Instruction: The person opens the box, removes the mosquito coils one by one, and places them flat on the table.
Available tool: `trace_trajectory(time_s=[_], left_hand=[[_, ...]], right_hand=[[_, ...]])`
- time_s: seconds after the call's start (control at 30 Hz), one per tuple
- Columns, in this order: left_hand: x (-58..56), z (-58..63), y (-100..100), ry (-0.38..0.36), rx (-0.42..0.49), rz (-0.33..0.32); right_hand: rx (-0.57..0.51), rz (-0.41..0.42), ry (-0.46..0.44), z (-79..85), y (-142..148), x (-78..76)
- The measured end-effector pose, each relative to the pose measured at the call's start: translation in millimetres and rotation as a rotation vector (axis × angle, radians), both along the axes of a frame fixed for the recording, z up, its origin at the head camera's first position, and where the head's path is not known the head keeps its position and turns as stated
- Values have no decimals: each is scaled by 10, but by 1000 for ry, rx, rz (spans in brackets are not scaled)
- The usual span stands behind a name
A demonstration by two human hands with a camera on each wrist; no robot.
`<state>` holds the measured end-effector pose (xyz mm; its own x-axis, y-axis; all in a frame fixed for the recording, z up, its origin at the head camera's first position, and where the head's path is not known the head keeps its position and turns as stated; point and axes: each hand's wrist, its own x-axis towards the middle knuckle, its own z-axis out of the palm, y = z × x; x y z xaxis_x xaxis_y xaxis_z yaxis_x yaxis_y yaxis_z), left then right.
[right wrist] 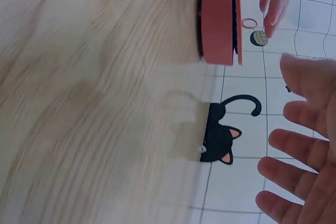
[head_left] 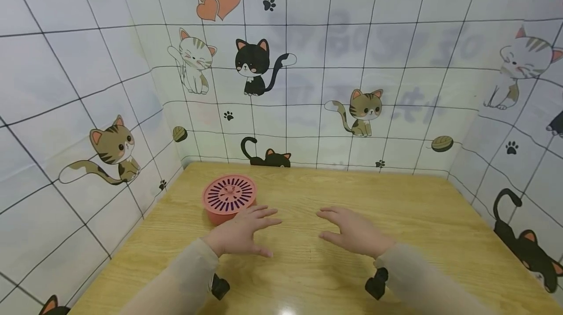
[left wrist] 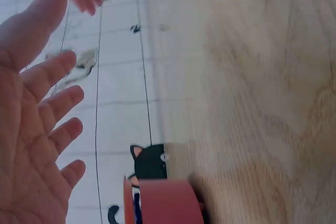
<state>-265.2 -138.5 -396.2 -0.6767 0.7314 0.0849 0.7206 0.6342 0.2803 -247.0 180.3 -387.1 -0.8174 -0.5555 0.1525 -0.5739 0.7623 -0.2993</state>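
Observation:
On the left part of the table stands a round pink container [head_left: 218, 218] with a slotted pink lid [head_left: 229, 194] that has a small ring on top. Dark blue shows through the slots; what lies inside is hidden. My left hand [head_left: 241, 231] hovers in front of the container's right side, fingers spread and holding nothing. Facing it across a gap, my right hand [head_left: 357, 232] is held over the table with fingers extended and nothing in it. In the right wrist view the container [right wrist: 217, 24] sits upright with its lid [right wrist: 239, 24] on.
A light wooden table [head_left: 334, 188] spreads under both hands. White sheets [head_left: 308, 80] with black grid lines and printed cats rise behind it and on both sides. Dark devices [head_left: 220, 286] are strapped at the wrists.

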Motion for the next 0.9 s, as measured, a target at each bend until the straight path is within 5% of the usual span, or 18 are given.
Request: trace_trajectory(time_s=[0.17, 0.37, 0.57, 0.7, 0.9], left_hand=[[-126, -75, -249, -76, 286, 203], [-328, -186, -586, -42, 670, 510], [-490, -295, -900, -177, 926, 781], [-586, -366, -1051, -282, 973, 884], [-722, -475, -1143, -561, 1126, 912]], right_hand=[[-174, -108, -113, -98, -299, -185], [-426, -154, -312, -193, -698, -377], [-640, -165, -469, -289, -1114, -563], [-787, -189, -560, -356, -1334, -664], [-949, -226, -677, -407, -1542, -736]])
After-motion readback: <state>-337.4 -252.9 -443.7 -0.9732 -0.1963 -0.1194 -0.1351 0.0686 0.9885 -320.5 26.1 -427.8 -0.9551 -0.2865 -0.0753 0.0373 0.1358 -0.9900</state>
